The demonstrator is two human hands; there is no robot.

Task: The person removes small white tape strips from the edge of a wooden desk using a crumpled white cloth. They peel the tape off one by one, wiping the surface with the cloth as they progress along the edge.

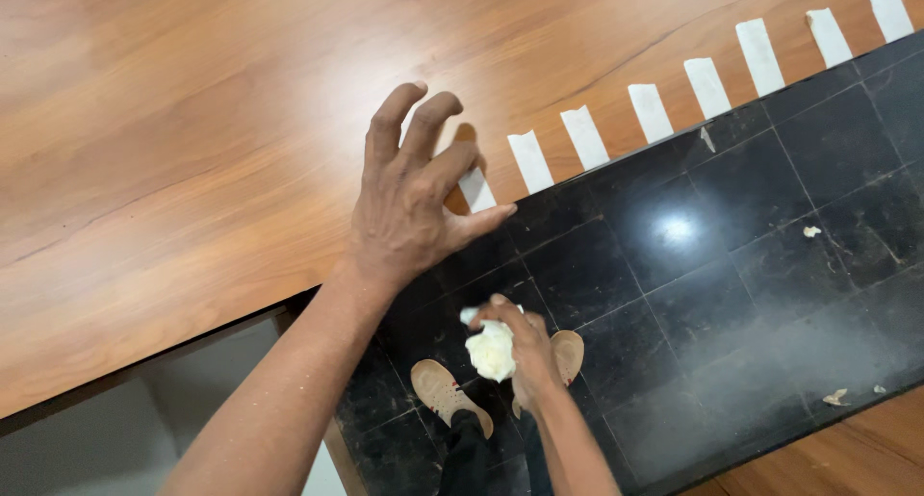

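Observation:
My left hand (414, 193) rests on the edge of a brown wooden panel (192, 121), fingers spread, with thumb and forefinger pinching a strip of white tape (475, 190) at the panel's edge. A row of several more white tape strips (651, 112) runs along that edge toward the upper right. My right hand (525, 347) hangs lower, over the floor, closed around a crumpled wad of white tape (491, 350).
Below the panel lies a black tiled floor (731, 265) with small white scraps (835, 397) on it. My two tan shoes (445, 392) stand on the tiles under my right hand. A grey surface shows at the bottom left.

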